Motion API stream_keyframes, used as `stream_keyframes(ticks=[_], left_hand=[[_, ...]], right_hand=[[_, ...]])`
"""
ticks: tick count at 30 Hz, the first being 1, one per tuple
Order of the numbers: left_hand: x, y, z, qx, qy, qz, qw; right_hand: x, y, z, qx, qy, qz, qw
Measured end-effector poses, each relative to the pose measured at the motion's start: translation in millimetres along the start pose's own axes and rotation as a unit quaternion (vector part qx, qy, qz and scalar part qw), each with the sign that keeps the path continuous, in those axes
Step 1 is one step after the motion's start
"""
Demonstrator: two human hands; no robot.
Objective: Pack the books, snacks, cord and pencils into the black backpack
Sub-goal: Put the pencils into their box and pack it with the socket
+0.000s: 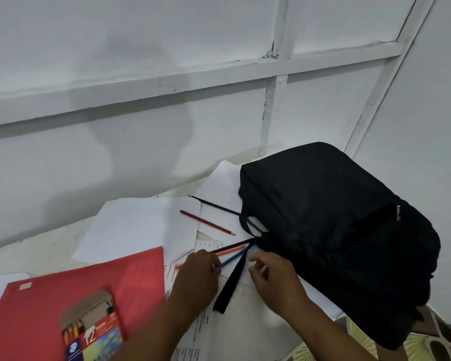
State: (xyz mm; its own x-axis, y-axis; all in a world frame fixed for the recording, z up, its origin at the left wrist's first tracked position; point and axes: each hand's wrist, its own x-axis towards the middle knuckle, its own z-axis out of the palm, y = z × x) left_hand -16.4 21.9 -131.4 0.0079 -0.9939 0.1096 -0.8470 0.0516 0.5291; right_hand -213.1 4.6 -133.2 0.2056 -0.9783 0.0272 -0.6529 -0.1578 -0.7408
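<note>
Right, status left to right:
pencil box (93, 332): open, at 7 o'clock on the red folder (63, 295).
left hand (198, 272): you're pinching a fan of loose pencils (232, 252), tips pointing to 2 o'clock.
stray pencils: red pencil (207, 222) and dark pencil (214, 206) lie apart on the white paper sheets (141, 225) at 12.
right hand (274, 276): fingers loosely curled, holding nothing, just beside the strap (231, 285).
black backpack (336, 230): at 3 o'clock, looks zipped.
step: gathering pencils.
next: collect the strays, box them, unzip the bag.
</note>
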Motion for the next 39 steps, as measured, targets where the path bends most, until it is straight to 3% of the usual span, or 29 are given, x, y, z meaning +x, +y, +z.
stream_keyframes(ticks=[7, 11, 16, 23, 28, 31, 35, 39], left_hand=[[-30, -33, -36, -0.006, 0.026, -0.053, 0.998], [-48, -47, -66, -0.043, 0.074, -0.112, 0.99], [-71, -74, -86, -0.062, 0.158, -0.197, 0.966], [-103, -99, -95, -0.136, 0.214, -0.264, 0.931], [-115, -93, -102, -0.221, 0.283, -0.281, 0.89], [-120, -99, -108, -0.271, 0.313, -0.296, 0.861], [-125, -113, -115, -0.241, 0.312, -0.321, 0.861], [-131, -127, -119, -0.203, 0.308, -0.313, 0.875]], right_hand=[[23, -14, 9, 0.032, 0.048, -0.091, 0.994], [38, -18, 28, -0.073, 0.008, -0.144, 0.987], [46, -36, 51, -0.214, 0.021, -0.209, 0.954], [53, -47, 62, -0.249, -0.025, -0.229, 0.941], [42, -69, 67, -0.131, -0.023, -0.234, 0.963], [40, -81, 74, -0.046, -0.082, -0.244, 0.965], [36, -107, 75, 0.113, -0.165, -0.21, 0.957], [33, -131, 89, 0.212, -0.195, -0.128, 0.949]])
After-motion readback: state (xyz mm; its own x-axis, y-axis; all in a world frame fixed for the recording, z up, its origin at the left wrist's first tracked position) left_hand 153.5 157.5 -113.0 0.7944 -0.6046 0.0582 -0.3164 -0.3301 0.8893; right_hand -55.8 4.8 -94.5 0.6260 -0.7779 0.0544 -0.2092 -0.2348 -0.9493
